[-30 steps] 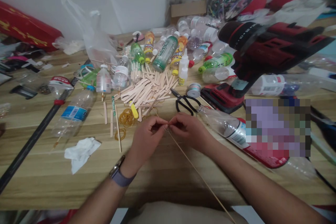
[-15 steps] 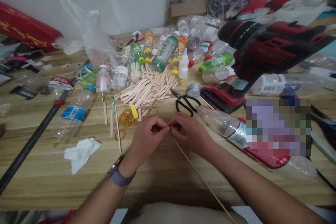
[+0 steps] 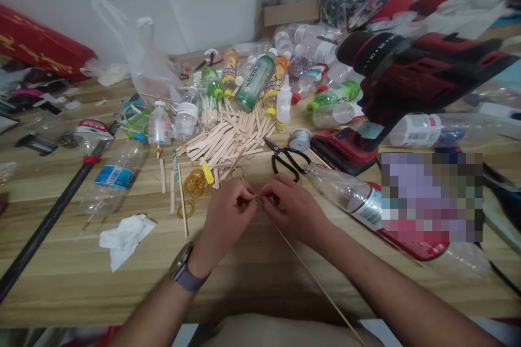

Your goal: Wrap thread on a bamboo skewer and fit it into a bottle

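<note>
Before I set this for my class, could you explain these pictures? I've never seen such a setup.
There is no robot here: these are a person's bare hands. One camera, worn on the head, took every picture, looking forward and down, so the left hand, with a watch on its wrist, and the right hand reach in from the bottom. Their fingers pinch a thin stick that slants down towards the bottom right; finer detail is too small to tell. On the wooden table lie flat wooden sticks, rubber bands, scissors, a crumpled tissue and plastic bottles. A red and black drill stands at the right.
</note>
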`<state>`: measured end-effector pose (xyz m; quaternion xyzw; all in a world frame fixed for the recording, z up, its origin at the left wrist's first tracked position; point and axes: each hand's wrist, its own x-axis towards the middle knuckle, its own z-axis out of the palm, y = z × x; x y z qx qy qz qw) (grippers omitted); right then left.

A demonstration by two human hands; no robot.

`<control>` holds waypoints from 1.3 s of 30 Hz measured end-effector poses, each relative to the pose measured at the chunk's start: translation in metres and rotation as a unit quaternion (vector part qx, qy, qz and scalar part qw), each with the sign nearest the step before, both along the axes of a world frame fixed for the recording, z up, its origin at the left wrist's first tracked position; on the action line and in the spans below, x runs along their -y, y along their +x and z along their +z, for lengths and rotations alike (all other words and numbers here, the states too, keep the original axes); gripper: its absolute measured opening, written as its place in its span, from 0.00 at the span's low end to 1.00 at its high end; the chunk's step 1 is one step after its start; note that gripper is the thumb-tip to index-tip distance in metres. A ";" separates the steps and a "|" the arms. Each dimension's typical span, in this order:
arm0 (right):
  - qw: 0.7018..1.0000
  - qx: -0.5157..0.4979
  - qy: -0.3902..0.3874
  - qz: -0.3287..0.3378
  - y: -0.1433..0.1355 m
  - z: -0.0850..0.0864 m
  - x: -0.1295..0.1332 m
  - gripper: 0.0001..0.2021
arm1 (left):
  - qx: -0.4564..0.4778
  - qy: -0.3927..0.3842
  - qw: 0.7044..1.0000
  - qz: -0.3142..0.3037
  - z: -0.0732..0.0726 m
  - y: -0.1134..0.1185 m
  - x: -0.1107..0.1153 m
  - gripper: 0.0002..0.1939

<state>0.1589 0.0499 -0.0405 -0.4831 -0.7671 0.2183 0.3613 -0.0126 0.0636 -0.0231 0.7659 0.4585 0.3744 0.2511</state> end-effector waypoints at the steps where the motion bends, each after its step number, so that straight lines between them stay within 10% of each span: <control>1: 1.000 -0.001 -0.001 0.001 0.000 0.000 0.000 0.05 | -0.014 0.022 1.000 -0.001 -0.001 0.000 0.001 0.08; 12: 0.995 -0.082 -0.042 0.037 -0.002 0.003 0.001 0.07 | -0.074 0.137 0.988 0.012 -0.008 0.001 0.009 0.09; 39: 0.932 -0.301 -0.203 -0.016 0.004 0.003 -0.008 0.09 | -0.012 0.102 0.992 0.074 0.000 -0.011 0.016 0.07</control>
